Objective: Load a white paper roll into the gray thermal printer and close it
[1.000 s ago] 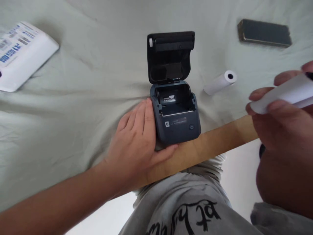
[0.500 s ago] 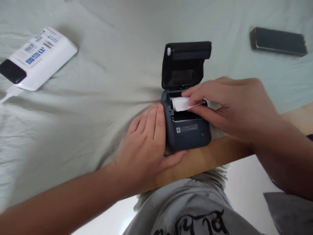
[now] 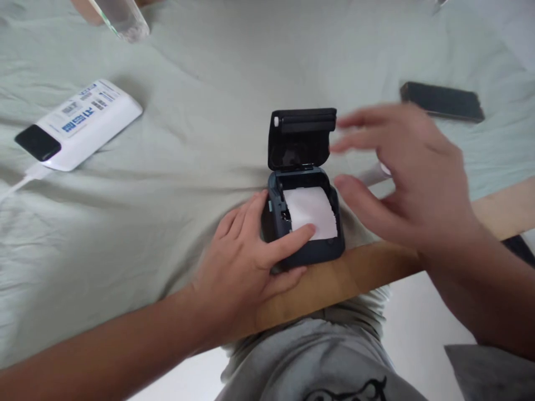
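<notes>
A small dark blue portable label printer (image 3: pixel 309 253) sits near the table's front edge with its black lid (image 3: pixel 301 142) raised. Inside its bay lies white paper (image 3: pixel 311 203), its loose end draped over the front. My left hand (image 3: pixel 238 259) holds the printer from the left side. One finger presses the paper against the printer's front, and the thumb rests along the front below. My right hand (image 3: pixel 409 172), slightly blurred, hovers to the right of the raised lid with fingers spread and nothing between them.
At left lies a white device (image 3: pixel 104 125) with a dark panel, labels and a white cable. A dark flat box-like object (image 3: pixel 445 100) lies at the right. A transparent container (image 3: pixel 129 25) appears at the top left. A pale object (image 3: pixel 375 174) is partly hidden behind my right hand.
My right hand has let go of the paper and moved up and right. The paper now lies spread over the printer's front, and a left finger has moved onto it.
</notes>
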`<state>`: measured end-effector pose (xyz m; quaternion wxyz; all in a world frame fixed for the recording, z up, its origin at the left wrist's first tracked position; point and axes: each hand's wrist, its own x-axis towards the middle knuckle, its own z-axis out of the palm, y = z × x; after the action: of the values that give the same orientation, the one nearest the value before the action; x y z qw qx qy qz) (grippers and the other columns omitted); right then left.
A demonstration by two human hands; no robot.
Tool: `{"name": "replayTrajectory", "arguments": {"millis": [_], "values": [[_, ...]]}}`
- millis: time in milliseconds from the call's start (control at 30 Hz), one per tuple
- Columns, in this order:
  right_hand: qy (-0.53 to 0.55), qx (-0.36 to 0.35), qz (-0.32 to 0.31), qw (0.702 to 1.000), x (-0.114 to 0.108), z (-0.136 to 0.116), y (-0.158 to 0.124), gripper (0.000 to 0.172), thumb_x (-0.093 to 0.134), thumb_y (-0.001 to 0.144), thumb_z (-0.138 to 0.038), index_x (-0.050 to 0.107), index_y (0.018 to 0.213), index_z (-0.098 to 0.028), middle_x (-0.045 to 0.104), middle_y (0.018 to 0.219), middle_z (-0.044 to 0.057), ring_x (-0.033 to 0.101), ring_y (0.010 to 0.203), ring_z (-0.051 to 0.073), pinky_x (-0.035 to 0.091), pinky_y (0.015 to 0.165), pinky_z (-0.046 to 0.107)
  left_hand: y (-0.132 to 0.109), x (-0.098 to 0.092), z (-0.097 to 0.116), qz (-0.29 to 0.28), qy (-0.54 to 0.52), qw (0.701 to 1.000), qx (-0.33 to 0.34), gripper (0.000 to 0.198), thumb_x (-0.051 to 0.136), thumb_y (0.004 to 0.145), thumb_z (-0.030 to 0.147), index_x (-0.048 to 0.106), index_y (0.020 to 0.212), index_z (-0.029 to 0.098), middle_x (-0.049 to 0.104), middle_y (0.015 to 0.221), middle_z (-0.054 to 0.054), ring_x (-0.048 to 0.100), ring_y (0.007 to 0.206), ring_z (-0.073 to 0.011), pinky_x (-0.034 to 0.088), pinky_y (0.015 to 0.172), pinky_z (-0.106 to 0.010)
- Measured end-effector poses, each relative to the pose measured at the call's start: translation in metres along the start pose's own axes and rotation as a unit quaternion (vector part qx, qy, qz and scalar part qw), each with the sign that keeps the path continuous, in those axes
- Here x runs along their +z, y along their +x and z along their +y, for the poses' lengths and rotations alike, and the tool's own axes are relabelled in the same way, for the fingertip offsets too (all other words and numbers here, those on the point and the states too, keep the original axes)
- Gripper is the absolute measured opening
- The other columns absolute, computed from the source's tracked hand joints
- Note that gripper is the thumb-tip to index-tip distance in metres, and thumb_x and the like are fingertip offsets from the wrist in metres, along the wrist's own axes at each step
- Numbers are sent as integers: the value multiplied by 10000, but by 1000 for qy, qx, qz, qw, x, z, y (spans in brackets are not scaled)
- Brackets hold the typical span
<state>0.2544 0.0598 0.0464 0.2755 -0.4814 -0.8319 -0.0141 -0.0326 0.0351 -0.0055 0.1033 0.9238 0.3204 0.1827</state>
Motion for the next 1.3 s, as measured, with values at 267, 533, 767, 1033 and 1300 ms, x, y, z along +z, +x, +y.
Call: {"name": "replayTrajectory", "arguments": {"millis": [267,533,767,1033,1300], "values": [[-45,45,38,997,-9,-17,-11,379,635,1156,-279,701,1528,-253,841,1368,103,835,1349,259,684,1201,411,-1,-2,0,-8,6,1000,0,537,835,1137,594,752,1616,367,595,1732,-321,683,1608,-535,684,1171,-703],[-11,-9,-44,999,9,-22,-57,439,529,1070,-58,696,1453,-195,738,777,-46,644,609,122,513,603,272,-2,3,2,15,12,1000,-8,605,814,1150,557,639,1688,345,595,1749,-323,690,1604,-516,678,1191,-686],[-42,16,-45,998,8,-18,-65,476,513,1108,-118,817,1460,-217,670,687,-37,552,557,125,420,599,279,0,1,0,5,52,999,8,813,783,1143,617,465,1778,220,648,1677,-392,757,1522,-549,703,1133,-676],[90,173,-78,978,16,-19,-80,666,565,1064,-173,606,1727,-210,719,760,-56,566,542,112,492,606,249,-3,10,-2,23,36,999,-23,1031,647,1188,722,337,1813,-37,669,1717,-393,721,1607,-466,640,1302,-590],[64,194,-148,968,16,-15,-80,699,478,1074,-272,670,1731,-134,797,835,41,744,709,192,543,675,302,-1,4,4,37,106,994,-5,946,548,1245,710,533,1652,-143,745,1600,-422,833,1437,-463,695,1193,-561]]}}
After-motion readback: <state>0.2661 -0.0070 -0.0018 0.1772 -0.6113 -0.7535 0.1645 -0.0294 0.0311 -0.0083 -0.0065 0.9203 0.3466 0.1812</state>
